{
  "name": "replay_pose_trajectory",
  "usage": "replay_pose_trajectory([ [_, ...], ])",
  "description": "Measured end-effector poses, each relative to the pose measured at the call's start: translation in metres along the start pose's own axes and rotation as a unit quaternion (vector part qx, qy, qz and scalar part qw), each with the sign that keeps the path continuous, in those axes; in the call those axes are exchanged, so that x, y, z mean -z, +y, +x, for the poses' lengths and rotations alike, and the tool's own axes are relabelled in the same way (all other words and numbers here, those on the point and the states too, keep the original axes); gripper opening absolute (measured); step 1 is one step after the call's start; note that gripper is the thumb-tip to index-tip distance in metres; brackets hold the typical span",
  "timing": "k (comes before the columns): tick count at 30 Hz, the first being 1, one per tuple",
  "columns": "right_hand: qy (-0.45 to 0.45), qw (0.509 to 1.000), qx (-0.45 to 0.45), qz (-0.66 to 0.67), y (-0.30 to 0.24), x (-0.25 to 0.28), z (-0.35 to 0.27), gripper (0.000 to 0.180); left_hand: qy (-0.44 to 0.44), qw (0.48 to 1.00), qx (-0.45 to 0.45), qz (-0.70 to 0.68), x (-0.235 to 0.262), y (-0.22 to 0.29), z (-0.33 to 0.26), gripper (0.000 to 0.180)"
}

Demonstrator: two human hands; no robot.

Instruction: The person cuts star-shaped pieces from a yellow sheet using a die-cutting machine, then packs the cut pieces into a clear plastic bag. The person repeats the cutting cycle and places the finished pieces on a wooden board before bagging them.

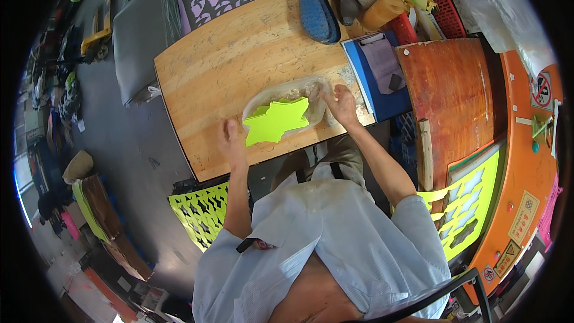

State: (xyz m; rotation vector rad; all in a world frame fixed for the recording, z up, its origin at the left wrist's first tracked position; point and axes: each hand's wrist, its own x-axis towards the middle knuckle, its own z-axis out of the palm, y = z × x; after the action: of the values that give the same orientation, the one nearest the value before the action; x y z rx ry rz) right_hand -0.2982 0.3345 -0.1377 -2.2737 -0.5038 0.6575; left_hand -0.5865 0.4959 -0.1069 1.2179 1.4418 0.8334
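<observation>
A pile of neon yellow-green star-shaped cutouts (278,121) lies in a translucent plastic tub (254,97) with a rounded rim, near the front edge of the wooden table. Some points of the stars stick out over the tub's near side. My left hand (231,139) is just left of the pile, a little blurred, with nothing visible in it. At the right end of the tub, my right hand (342,106) has its fingers bent and apart, close to the rim. Whether the right fingertips touch the rim is hard to tell.
The wooden table (221,63) carries a blue insole-shaped piece (317,9), a blue clipboard (391,100) and a red basket (439,0). A punched yellow-green sheet (200,214) hangs low left; another (478,203) leans beside the orange machine (520,143) at right.
</observation>
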Motion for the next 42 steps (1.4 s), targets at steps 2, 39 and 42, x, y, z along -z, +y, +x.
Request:
replay_pose_trajectory([
  [2,-0.093,0.988,-0.102,-0.07,0.024,-0.012,0.01,0.062,-0.034,0.996,0.017,0.08,0.014,-0.035,0.016,0.056],
  [39,-0.23,0.889,-0.022,0.396,-0.152,0.054,-0.1,0.032,-0.266,0.96,-0.077,-0.051,0.027,0.132,-0.046,0.028],
  [42,-0.132,0.947,0.107,0.273,-0.162,0.056,-0.105,0.031,-0.322,0.943,-0.078,0.032,0.02,0.139,-0.047,0.03],
])
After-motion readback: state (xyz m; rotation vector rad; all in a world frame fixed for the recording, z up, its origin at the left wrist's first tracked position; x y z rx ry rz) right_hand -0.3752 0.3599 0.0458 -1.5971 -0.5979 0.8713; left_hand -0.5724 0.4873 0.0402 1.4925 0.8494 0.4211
